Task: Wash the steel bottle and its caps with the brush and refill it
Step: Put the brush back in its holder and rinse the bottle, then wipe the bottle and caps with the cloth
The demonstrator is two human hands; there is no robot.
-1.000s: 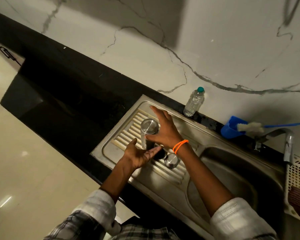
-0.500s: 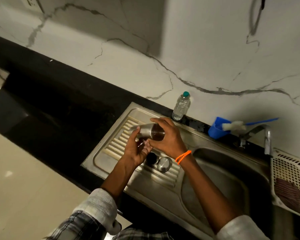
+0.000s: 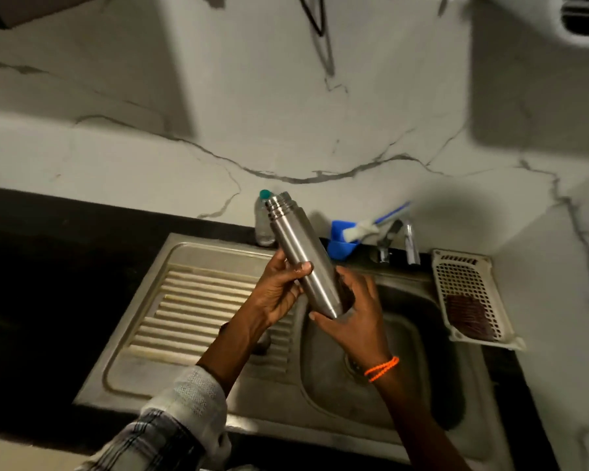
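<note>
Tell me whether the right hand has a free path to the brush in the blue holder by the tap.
Probably not yet: the right hand grips the base of the steel bottle, as does the left hand. The path to the brush looks free once it lets go, though the bottle's upper body partly fronts the blue holder.

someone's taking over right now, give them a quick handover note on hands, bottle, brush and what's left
Left hand grips the steel bottle around its middle; right hand cups its base. The bottle is tilted over the sink, threaded neck uncapped and pointing up toward the wall. The brush rests in the blue holder beside the tap, untouched. No water is running. The caps are not clearly visible. Done: caps off. Left: scrub the bottle and caps, rinse, refill.
</note>
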